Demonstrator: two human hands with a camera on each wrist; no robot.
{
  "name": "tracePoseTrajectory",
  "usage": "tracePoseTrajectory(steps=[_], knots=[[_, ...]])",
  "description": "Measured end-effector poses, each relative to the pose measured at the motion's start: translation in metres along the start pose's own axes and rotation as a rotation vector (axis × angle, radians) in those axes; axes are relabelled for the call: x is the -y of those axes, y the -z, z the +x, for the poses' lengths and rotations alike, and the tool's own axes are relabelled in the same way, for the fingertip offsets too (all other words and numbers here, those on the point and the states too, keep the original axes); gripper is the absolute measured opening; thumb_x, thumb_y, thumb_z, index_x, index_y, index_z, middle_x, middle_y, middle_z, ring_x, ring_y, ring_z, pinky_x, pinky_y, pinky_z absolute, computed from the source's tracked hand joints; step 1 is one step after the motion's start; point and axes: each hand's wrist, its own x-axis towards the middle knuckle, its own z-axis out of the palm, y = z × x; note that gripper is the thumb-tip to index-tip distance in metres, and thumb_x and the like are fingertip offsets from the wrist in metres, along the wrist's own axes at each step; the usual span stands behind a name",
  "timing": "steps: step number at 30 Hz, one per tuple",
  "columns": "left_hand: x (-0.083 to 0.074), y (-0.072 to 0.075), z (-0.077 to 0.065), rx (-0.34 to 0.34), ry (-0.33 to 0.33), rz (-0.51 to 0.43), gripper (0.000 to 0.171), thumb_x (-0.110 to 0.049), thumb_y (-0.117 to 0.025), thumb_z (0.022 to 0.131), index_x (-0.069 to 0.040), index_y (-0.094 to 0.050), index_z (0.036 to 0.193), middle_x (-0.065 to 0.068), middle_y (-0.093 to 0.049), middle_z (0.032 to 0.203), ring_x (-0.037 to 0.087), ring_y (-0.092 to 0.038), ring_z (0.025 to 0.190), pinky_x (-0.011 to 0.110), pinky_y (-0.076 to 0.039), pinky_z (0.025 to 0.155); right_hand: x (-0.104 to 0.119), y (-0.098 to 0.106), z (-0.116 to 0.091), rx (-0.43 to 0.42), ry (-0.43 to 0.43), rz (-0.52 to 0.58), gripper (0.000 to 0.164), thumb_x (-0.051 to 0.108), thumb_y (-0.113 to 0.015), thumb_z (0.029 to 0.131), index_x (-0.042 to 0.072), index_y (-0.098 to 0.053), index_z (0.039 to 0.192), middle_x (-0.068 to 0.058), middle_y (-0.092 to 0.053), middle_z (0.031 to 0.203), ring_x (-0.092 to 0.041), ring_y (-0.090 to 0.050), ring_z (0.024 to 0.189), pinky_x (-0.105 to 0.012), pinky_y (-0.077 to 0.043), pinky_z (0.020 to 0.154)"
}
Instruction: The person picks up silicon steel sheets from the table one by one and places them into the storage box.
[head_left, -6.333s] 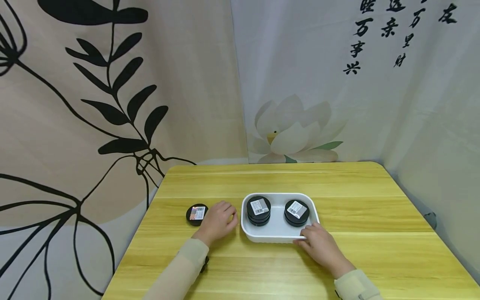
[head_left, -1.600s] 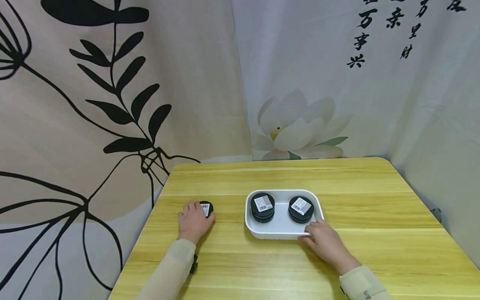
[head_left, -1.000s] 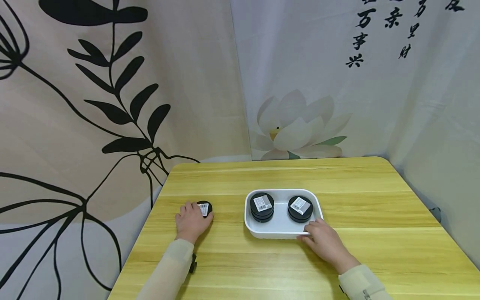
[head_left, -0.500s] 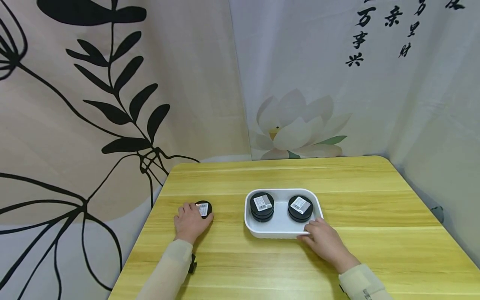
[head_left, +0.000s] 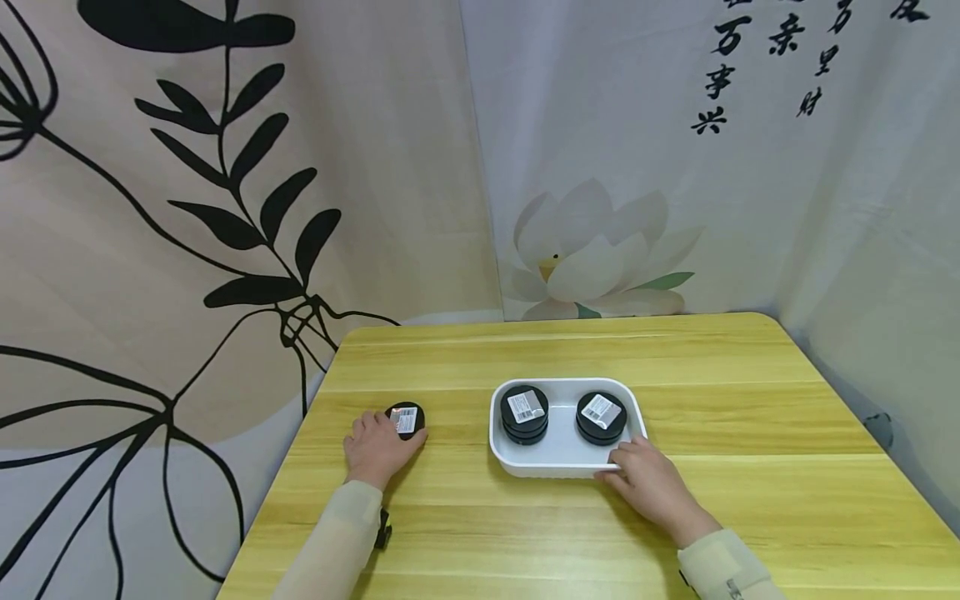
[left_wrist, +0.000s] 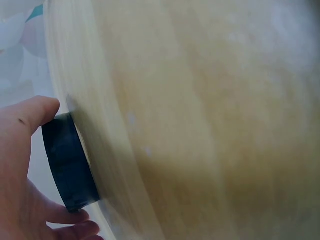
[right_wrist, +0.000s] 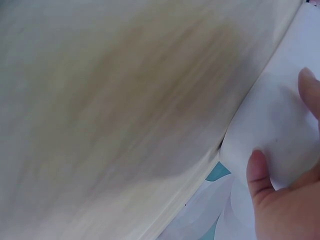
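My left hand (head_left: 377, 450) holds a flat, round black container (head_left: 407, 419) with a barcode label, on the left part of the table. In the left wrist view, the thumb lies on one side of this container (left_wrist: 71, 162) and the fingers on the other. A white tray (head_left: 558, 471) stands to its right, bearing two stacks of similar black containers, a left stack (head_left: 524, 414) and a right stack (head_left: 602, 417). At the tray's front right corner my right hand (head_left: 651, 487) grips the rim. The right wrist view shows thumb and finger against the white wall (right_wrist: 280, 130).
The yellow wood-grain table (head_left: 570, 542) has rounded far corners. Behind it hang curtains, one with black leaf prints (head_left: 255, 290), the other with a pale lotus (head_left: 600, 250) and black characters.
Since the oldest frame, my left hand has moved left from beside the tray to the lone container. Lately it has shifted slightly, baring more of the label. My right hand stays at the tray.
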Motion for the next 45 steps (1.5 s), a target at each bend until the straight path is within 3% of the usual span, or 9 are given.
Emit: tracePoseTrajectory(steps=[24,35,45], knots=[[0.001,-0.003,0.001,-0.015,0.004,-0.021,0.100,-0.078,-0.043,0.072,0.012,-0.042,0.118,0.024,-0.043,0.105,0.039,-0.040,0.096,0.056,-0.036,0.072,0.001,0.002,0.000,-0.001,-0.011,0.008,0.022,0.038,-0.073,0.074,0.022,-0.058,0.070,0.014,-0.051,0.072,-0.011,-0.039,0.071,-0.030,-0.038,0.060],[-0.006,-0.003,0.000,-0.130,-0.048,-0.021,0.095,-0.075,-0.055,0.067,0.008,-0.044,0.113,0.023,-0.048,0.101,0.038,-0.045,0.095,0.054,-0.039,0.073,0.003,0.002,-0.002,-0.015,-0.004,0.004,0.022,0.038,-0.074,0.073,0.023,-0.058,0.069,0.014,-0.051,0.071,-0.012,-0.040,0.072,-0.031,-0.039,0.061],[-0.011,0.001,0.003,-0.187,-0.070,-0.116,0.095,-0.069,-0.063,0.065,0.005,-0.040,0.121,0.020,-0.049,0.104,0.035,-0.046,0.097,0.053,-0.041,0.076,0.004,0.005,-0.001,-0.024,0.000,0.004,0.022,0.038,-0.074,0.073,0.022,-0.058,0.070,0.014,-0.051,0.071,-0.012,-0.040,0.072,-0.031,-0.039,0.060]])
